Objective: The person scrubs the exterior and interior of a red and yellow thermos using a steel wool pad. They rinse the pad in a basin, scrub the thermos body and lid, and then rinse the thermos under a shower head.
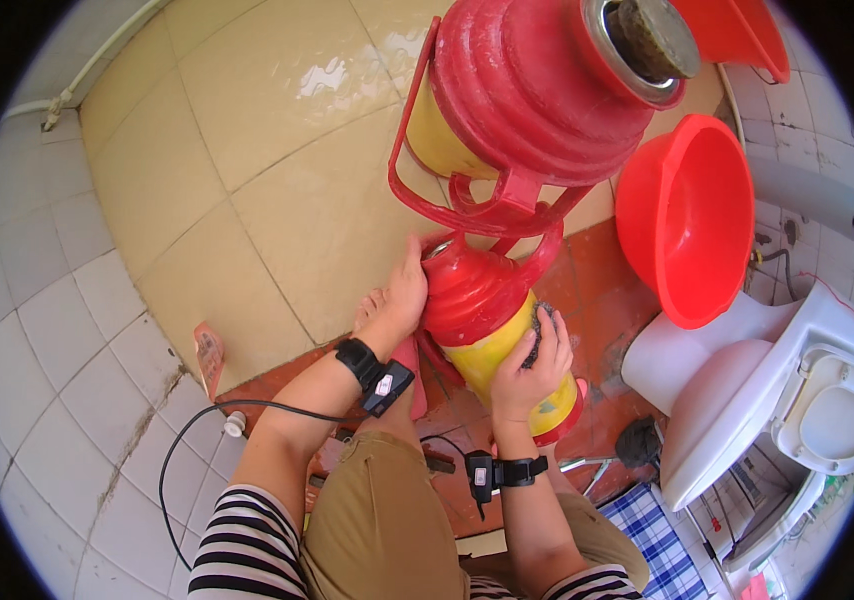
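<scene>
A red and yellow thermos flask [483, 296] lies tilted across my lap side, its red neck away from me and its base towards my right knee. My left hand [401, 294] grips it by the red shoulder, close to the metal-rimmed mouth. Against the yellow body, my right hand [533, 369] presses a grey scouring pad [537, 337] under its fingers. Beyond it stands a second, larger-looking thermos flask [539, 90] with a red ribbed top and a carrying handle [406, 176]. A worn cork stopper [656, 37] sits in that flask's mouth.
To the right, a red plastic basin [704, 217] is propped above a white pedestal washbasin [727, 420]. Another red container [742, 37] is at the upper right. Tan floor tiles [247, 150] meet red tiles [584, 270]. A black cable [194, 420] runs from my left wrist device.
</scene>
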Demonstrator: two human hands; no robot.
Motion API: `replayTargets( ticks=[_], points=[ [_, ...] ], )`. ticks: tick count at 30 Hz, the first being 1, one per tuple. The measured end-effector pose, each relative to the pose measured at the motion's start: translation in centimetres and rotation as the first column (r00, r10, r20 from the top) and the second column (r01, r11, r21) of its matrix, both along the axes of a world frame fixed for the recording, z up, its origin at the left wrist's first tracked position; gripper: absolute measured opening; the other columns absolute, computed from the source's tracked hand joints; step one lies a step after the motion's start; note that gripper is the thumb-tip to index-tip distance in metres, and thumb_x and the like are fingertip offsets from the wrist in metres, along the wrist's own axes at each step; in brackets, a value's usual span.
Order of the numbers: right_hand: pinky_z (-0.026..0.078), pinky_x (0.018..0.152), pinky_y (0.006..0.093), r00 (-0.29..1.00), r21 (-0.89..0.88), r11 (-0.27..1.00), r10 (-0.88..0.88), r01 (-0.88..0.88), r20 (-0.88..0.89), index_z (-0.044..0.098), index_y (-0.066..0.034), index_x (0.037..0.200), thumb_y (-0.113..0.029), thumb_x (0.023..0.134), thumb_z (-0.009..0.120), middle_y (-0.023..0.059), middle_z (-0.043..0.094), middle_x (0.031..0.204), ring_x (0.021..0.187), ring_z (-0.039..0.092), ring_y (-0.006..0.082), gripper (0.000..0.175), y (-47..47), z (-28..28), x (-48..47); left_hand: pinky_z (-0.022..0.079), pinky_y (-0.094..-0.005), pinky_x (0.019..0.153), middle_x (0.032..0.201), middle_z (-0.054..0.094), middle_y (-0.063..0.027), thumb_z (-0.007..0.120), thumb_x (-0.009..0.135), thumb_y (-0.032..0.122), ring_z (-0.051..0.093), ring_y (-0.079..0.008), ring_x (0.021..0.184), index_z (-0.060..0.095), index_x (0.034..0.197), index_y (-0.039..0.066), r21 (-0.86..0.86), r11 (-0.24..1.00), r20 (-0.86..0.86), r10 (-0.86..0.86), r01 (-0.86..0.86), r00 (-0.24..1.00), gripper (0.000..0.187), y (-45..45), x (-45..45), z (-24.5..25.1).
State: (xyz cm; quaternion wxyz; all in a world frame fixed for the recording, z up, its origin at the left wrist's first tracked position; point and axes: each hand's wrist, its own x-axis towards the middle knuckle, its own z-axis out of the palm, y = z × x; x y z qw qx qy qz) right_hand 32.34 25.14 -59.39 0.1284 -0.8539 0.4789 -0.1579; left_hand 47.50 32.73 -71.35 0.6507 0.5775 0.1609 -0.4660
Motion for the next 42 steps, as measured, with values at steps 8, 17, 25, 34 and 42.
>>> replayTargets(
  ticks=[8, 17, 25, 34, 42],
  points=[
    [0.047, 0.102, 0.0468, 1.0, 0.006, 1.0, 0.017, -0.017, 0.001, 0.07, -0.0036, 0.127, -0.005, 0.096, 0.059, 0.0204, 0.065, 0.132, 0.118, 0.06, 0.0394, 0.033, -0.2, -0.1, -0.4, 0.045, -0.0344, 0.108, 0.137, 0.063, -0.0183, 0.066, 0.1, 0.044, 0.06, -0.0205, 0.122, 0.058, 0.137, -0.006, 0.107, 0.962, 0.295, -0.273, 0.252, 0.916, 0.062, -0.8, 0.8, 3.9],
    [0.048, 0.101, 0.046, 1.0, 0.026, 1.0, -0.002, 0.001, 0.026, 0.071, -0.0029, 0.124, -0.005, 0.095, 0.06, 0.0197, 0.066, 0.129, 0.116, 0.06, 0.0385, 0.031, -0.5, 0.0, -0.2, 0.046, -0.0343, 0.11, 0.144, 0.06, -0.0154, 0.076, 0.094, 0.03, 0.058, -0.0194, 0.127, 0.05, 0.149, -0.003, -0.209, 0.836, 0.221, -0.465, 0.508, 0.857, 0.07, 0.9, 5.5, 1.2],
    [0.05, 0.102, 0.04, 0.987, 0.147, 0.989, -0.057, 0.035, 0.151, 0.071, -0.0009, 0.118, 0.0, 0.095, 0.06, 0.0161, 0.072, 0.119, 0.11, 0.068, 0.0321, 0.026, -2.2, -0.1, -0.6, 0.044, -0.0372, 0.114, 0.146, 0.058, -0.0083, 0.074, 0.096, 0.033, 0.056, -0.0196, 0.13, 0.043, 0.154, 0.003, -0.456, 0.829, -0.126, -0.42, 0.323, 0.899, 0.072, 3.1, 2.7, 0.3],
    [0.052, 0.098, 0.0422, 0.951, 0.095, 0.995, -0.055, 0.026, 0.305, 0.072, 0.0008, 0.116, 0.006, 0.087, 0.064, 0.0178, 0.071, 0.118, 0.111, 0.068, 0.0345, 0.03, -3.4, 5.0, 1.3, 0.049, -0.035, 0.106, 0.135, 0.064, -0.0127, 0.07, 0.1, 0.041, 0.063, -0.019, 0.12, 0.049, 0.146, -0.002, -0.283, 0.906, -0.155, -0.369, 0.317, 0.916, 0.066, -0.2, 1.8, 3.4],
    [0.044, 0.107, 0.0464, 0.939, 0.05, 0.937, 0.344, -0.345, 0.022, 0.075, -0.0094, 0.112, -0.002, 0.083, 0.074, 0.0089, 0.069, 0.123, 0.123, 0.053, 0.0371, 0.03, -8.3, 3.2, 4.0, 0.051, -0.0383, 0.104, 0.131, 0.066, -0.0224, 0.073, 0.092, 0.057, 0.067, -0.0332, 0.119, 0.041, 0.149, -0.003, -0.031, 0.735, 0.209, -0.658, 0.677, 0.723, 0.089, -5.0, 0.1, 6.7]
  ],
)
